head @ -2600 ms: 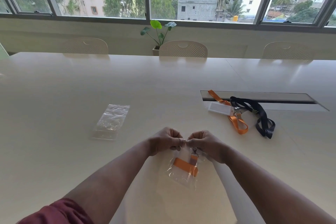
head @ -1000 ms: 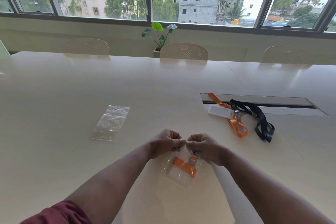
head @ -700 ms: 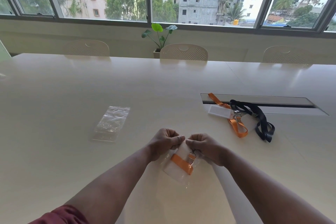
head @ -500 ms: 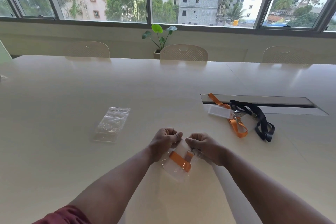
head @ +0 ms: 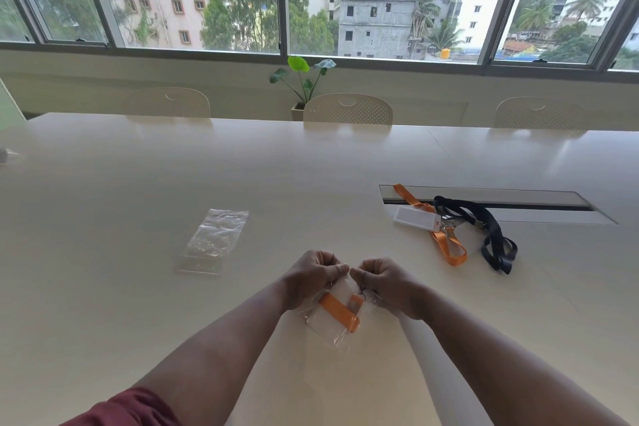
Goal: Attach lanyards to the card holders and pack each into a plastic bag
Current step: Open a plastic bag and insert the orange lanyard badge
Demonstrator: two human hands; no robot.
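Long cream table (head: 138, 287) faced a window wall (head: 311, 17), three chairs and a potted plant (head: 304, 79) beyond. My left hand (head: 311, 278) and right hand (head: 383, 282) pinched the plastic bag (head: 332, 325), apparently at its mouth, orange lanyard (head: 340, 311) inside.

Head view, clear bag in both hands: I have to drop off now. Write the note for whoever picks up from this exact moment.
Left hand and right hand: both pinch the top edge of the clear plastic bag, held just above the cream table.
Inside the bag: a card holder with a folded orange lanyard. Whether the seal is fully closed cannot be told.
Right of the hands: a white card holder on a second orange lanyard, with a black lanyard beside it, unbagged.
Left: a spare empty clear bag.
Left to do: finish this seal, then bag the rest.
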